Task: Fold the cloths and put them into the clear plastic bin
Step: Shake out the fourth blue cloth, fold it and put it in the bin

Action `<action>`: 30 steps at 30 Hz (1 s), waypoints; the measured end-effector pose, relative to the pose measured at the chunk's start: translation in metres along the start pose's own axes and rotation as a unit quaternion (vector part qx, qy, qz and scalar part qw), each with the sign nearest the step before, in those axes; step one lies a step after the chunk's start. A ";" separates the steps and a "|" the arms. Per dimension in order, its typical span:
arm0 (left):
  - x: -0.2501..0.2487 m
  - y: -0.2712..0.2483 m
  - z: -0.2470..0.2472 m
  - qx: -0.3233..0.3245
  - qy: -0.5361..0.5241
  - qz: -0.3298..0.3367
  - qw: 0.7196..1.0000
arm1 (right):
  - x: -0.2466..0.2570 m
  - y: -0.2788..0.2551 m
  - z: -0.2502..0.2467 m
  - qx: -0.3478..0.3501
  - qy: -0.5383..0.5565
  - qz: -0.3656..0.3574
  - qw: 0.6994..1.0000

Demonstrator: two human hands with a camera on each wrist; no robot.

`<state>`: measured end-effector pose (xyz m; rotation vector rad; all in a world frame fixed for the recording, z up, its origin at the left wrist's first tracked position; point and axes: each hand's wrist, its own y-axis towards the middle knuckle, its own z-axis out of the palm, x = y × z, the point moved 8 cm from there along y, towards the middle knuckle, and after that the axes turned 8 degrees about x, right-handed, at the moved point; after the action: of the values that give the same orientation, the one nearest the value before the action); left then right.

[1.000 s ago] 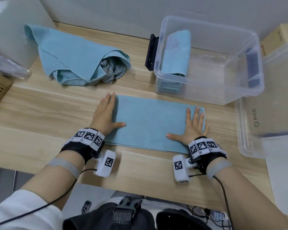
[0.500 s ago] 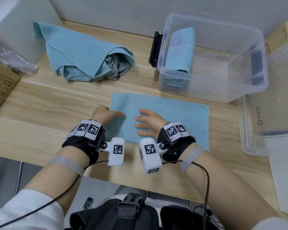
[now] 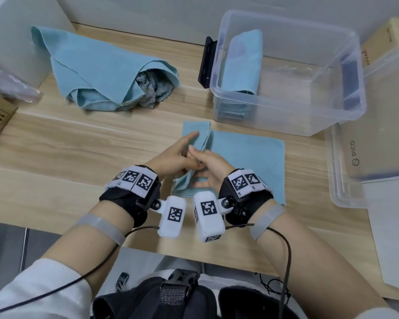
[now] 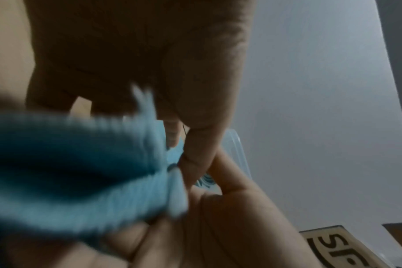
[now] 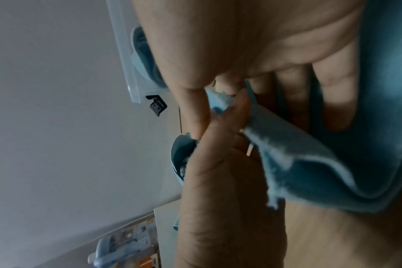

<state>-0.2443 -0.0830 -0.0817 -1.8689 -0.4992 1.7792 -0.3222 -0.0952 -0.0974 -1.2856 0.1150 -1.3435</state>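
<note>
Both hands point(image 3: 189, 161) pinching blue cloth's point(image 3: 247, 162) lifted left edge; risking layers slipping apart, skewing fold before reaching right edge.

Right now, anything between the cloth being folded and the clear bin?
Nothing. In the head view only a narrow strip of bare wooden table separates the cloth being folded from the clear bin.
</note>
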 end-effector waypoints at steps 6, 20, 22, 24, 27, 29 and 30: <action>0.018 0.018 0.004 0.014 0.051 -0.052 0.997 | 0.000 -0.008 -0.029 -0.073 -0.010 -0.007 0.997; 0.046 -0.004 -0.032 -0.184 -0.093 -0.019 0.978 | 0.002 -0.016 -0.033 -0.073 -0.191 -0.031 0.978; 0.045 0.000 -0.023 -0.146 -0.108 -0.038 0.983 | -0.003 -0.016 -0.038 -0.087 -0.177 -0.025 0.980; 0.036 0.002 -0.013 -0.116 -0.130 -0.039 0.984 | -0.004 -0.016 -0.041 -0.085 -0.145 -0.026 0.985; 0.019 0.003 -0.001 -0.096 -0.127 -0.032 0.987 | -0.004 -0.017 -0.045 -0.083 -0.100 -0.034 0.991; 0.006 0.005 0.010 -0.066 -0.121 -0.021 0.990 | 0.000 -0.020 -0.049 -0.086 -0.098 -0.046 0.990; 0.000 0.006 0.019 -0.044 -0.119 -0.013 0.992 | 0.002 -0.022 -0.051 -0.085 -0.099 -0.054 0.990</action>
<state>-0.2633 -0.0853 -0.0855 -1.7052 -0.6962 2.0041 -0.3713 -0.1205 -0.0998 -1.5805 0.0229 -1.3108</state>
